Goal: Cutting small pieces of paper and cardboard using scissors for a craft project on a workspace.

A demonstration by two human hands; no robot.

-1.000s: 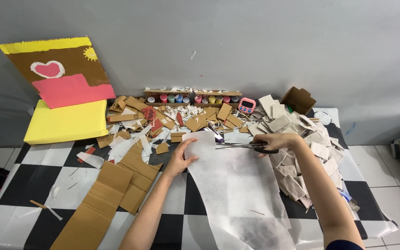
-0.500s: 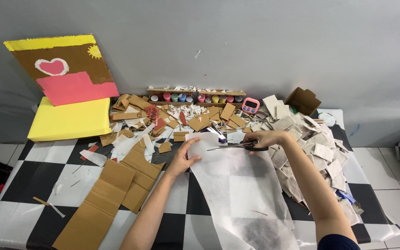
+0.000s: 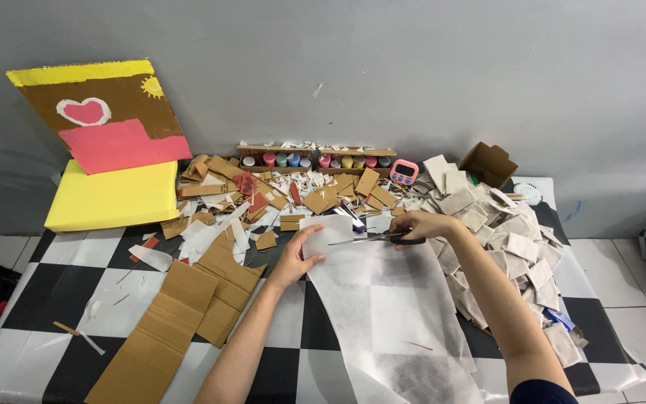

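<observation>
Cardboard strips [image 3: 181, 314] lie flat on the worktop [image 3: 61, 299] well to the left of my left fingers, with loose brown and white scraps [image 3: 263, 198] heaped beyond them toward the wall.

My left hand [image 3: 298, 258] rests palm-down on the near left edge of the thin white paper sheet [image 3: 383, 307], fingers [image 3: 309, 238] spread and pressing, closed on nothing. The sheet runs from just under those fingers down toward me, translucent enough that the black and white checks show through.

My right hand [image 3: 420, 224] grips the scissors [image 3: 371, 239], fingers through the handles; the blades point left across the top of the sheet, tips close to my left fingers. Whether the blades are parted I cannot tell.

Right of my right fingers sits a large pile of cut pale squares [image 3: 502, 239].

Risks, as judged: the blade tips are near my left fingertips, so a long stroke could nick them. The paper is flimsy; held at one edge only, it may buckle or tear, and the cut may wander.

Against the earlier frame: both hands sit in much the same places, with the scissors lying across the same top edge of the sheet.
</observation>
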